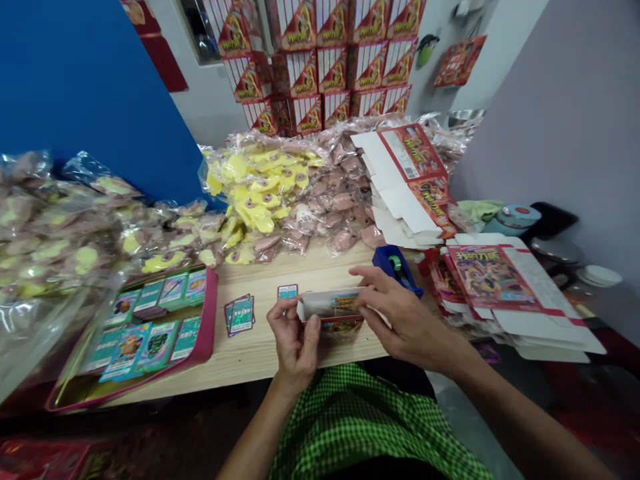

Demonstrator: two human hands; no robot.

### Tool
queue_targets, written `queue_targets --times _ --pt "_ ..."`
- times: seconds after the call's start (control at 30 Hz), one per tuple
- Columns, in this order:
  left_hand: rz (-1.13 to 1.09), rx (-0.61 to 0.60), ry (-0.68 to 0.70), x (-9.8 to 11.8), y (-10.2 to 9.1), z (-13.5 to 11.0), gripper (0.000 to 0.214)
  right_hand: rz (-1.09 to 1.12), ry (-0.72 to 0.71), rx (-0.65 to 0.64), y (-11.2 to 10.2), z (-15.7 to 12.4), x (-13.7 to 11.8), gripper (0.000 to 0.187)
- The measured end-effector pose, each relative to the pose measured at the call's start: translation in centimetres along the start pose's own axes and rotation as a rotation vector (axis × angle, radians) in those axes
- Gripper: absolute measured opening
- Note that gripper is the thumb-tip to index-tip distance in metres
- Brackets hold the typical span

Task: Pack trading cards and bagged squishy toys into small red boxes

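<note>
Low over the front of the table is an open box (333, 321), its pale inside and red printed side showing. My left hand (295, 343) grips its left end, thumb on the near side. At the right end is my right hand (400, 317), fingers bent and apart, with the tips at the box edge; how firmly they touch I cannot tell. A single card (287, 292) lies just behind my left hand. Further left rests a small fanned pile of cards (241, 316). The pink-rimmed tin (204, 333) holds several stacks of teal cards.
Bagged yellow and brownish pieces (265, 190) are heaped along the back. A blue tape dispenser (397, 263) stands behind my right hand. Flattened red-and-white cartons (500, 280) are piled at the right. Stacked red boxes (303, 80) line the wall.
</note>
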State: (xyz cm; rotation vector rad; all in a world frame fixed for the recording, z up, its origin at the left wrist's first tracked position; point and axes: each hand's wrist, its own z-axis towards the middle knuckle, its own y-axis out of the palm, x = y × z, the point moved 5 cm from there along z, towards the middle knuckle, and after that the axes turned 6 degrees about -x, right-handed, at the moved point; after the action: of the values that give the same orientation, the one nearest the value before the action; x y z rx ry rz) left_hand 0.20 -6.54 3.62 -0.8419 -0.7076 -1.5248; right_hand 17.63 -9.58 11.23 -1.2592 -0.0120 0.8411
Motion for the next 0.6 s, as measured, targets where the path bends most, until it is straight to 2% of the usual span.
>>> queue_targets --times 0.07,0.2,0.33,0.5,0.6 --pt "-0.016 -0.022 0.005 0.1 0.3 0.1 0.025 -0.165 -0.04 -0.002 -0.5 0.2 -1.2 0.021" --pt "-0.097 0.014 0.0 -0.1 0.6 0.2 0.021 -0.4 -0.102 0.097 -0.7 0.1 -2.6 0.034" --pt "-0.217 0.04 0.007 -0.5 0.5 0.1 0.02 -0.285 -0.078 0.055 0.0 -0.4 -2.0 0.027" --pt "-0.254 0.083 0.008 -0.8 0.4 0.0 0.021 -0.248 -0.078 0.171 -0.6 -0.9 -1.6 0.029" --pt "-0.269 0.072 0.024 -0.8 0.5 0.1 0.021 -0.234 -0.07 0.074 0.2 -0.5 -1.4 0.026"
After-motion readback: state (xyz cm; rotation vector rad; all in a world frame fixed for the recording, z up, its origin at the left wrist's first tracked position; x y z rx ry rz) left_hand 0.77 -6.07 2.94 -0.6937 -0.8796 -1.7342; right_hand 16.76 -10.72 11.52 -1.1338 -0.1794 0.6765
